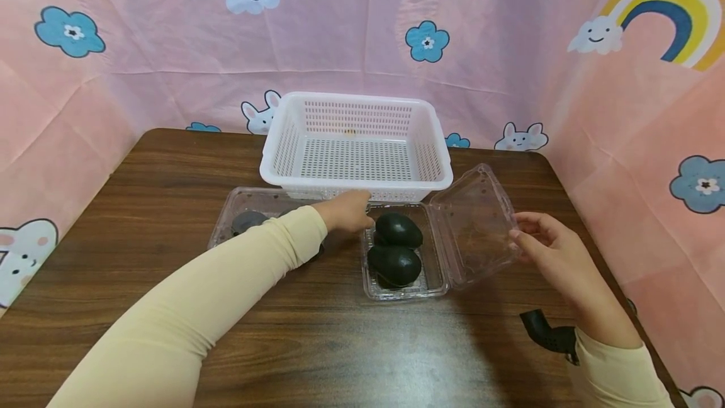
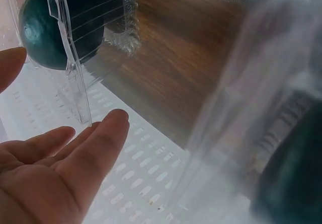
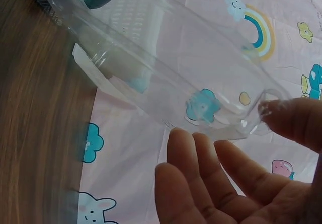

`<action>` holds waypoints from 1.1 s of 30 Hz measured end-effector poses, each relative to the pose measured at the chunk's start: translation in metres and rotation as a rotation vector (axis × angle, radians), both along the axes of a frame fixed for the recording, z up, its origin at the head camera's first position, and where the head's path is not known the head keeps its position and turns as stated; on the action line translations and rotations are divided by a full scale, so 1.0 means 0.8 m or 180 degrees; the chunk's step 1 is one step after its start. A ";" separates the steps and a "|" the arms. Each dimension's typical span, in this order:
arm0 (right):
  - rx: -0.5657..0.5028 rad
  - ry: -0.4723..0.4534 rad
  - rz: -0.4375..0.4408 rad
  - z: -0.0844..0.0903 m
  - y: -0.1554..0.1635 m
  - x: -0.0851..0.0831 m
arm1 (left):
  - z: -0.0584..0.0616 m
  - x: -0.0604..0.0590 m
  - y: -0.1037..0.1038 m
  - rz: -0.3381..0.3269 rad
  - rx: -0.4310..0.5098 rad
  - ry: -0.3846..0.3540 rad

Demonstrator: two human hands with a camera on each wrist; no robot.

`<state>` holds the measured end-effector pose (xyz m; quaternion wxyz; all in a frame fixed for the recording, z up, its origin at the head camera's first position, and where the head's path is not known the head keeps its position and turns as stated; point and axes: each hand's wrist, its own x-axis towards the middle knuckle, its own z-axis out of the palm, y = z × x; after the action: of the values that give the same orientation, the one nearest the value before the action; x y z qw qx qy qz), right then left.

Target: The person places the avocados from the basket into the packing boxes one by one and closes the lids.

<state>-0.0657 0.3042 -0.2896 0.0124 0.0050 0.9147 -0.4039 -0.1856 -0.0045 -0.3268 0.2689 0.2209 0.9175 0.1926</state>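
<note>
Two dark green avocados (image 1: 399, 230) lie one behind the other in a clear plastic clamshell box (image 1: 435, 272). Its lid (image 1: 478, 225) stands raised toward the right. My right hand (image 1: 546, 247) pinches the lid's outer edge between thumb and fingers; in the right wrist view the thumb (image 3: 294, 121) presses the lid's corner. At the box's back left side is my left hand (image 1: 347, 209), its fingertips right at the rim. The left wrist view has the box wall between the thumb and the extended fingers (image 2: 103, 141), with a gap to the thumb.
Behind the box stands a white perforated basket (image 1: 357, 184). A second clear box (image 1: 223, 216) with dark avocados (image 1: 247, 221) sits to the left, partly hidden by my left sleeve. A black curved piece (image 1: 546, 332) juts from the right wrist. Pink printed cloth (image 1: 481, 93) surrounds the brown table (image 1: 317, 345).
</note>
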 end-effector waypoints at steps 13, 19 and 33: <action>0.0055 0.0019 0.0098 0.005 0.005 0.004 | 0.003 0.007 0.003 0.0023 0.0081 -0.0042; 0.0044 0.0044 0.0126 0.009 0.004 0.007 | 0.000 0.010 0.004 0.0096 0.0110 0.0025; 0.0289 0.0164 0.0268 0.020 0.001 0.004 | -0.008 0.009 0.007 0.0229 0.0191 -0.0046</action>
<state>-0.0622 0.3049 -0.2736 0.0056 -0.0434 0.9315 -0.3612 -0.1782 0.0010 -0.3330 0.2618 0.1943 0.9167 0.2311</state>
